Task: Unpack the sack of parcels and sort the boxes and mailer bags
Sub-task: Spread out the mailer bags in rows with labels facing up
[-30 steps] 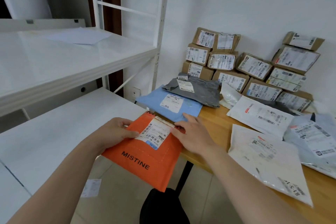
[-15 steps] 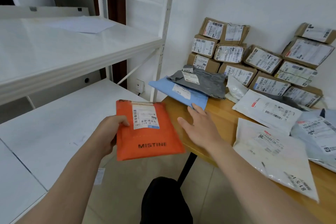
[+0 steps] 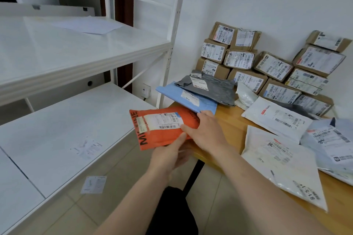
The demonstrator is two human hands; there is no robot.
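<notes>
I have turned the mailer (image 3: 155, 139) sideways: my left hand (image 3: 170, 156) pinches it, and my right hand (image 3: 208, 133) now lies flat on top, ready to place it.

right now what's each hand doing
Left hand: grips the orange mailer from below, thumb on top.
Right hand: open, fingers laid flat on the same mailer's right end.

Single head-worn wide view, forward and down, near the table (image 3: 229, 120) corner.
</notes>
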